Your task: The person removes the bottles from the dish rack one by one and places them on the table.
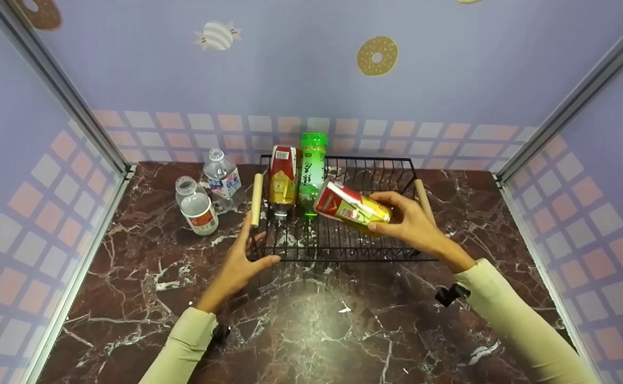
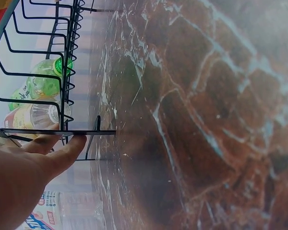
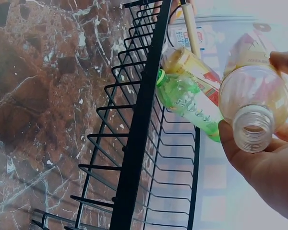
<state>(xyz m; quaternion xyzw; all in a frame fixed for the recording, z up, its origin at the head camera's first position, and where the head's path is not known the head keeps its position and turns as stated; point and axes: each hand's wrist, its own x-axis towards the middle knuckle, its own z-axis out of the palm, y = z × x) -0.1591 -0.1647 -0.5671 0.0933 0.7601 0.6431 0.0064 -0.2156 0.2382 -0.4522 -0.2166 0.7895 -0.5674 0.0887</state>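
Observation:
My right hand [image 1: 410, 221] grips an uncapped clear plastic bottle with a red and yellow label [image 1: 351, 205], tilted above the black wire basket [image 1: 343, 260]. Its bare threaded mouth [image 3: 253, 128] faces the camera in the right wrist view. At the basket's front left corner my left hand [image 1: 239, 264] holds the frame, thumb along the front and fingers at the side by the wooden handle [image 1: 257, 200]. Inside the basket, side by side, lie another bottle with a red and yellow label [image 1: 283, 178] and a green bottle [image 1: 313, 173].
Left of the basket stand a clear bottle with a blue and white label [image 1: 223, 178] and a clear bottle with a white and red label [image 1: 199, 210]. A second wooden handle [image 1: 423, 197] is on the basket's right side. Patterned walls rise around the dark marbled tabletop [image 1: 311, 320].

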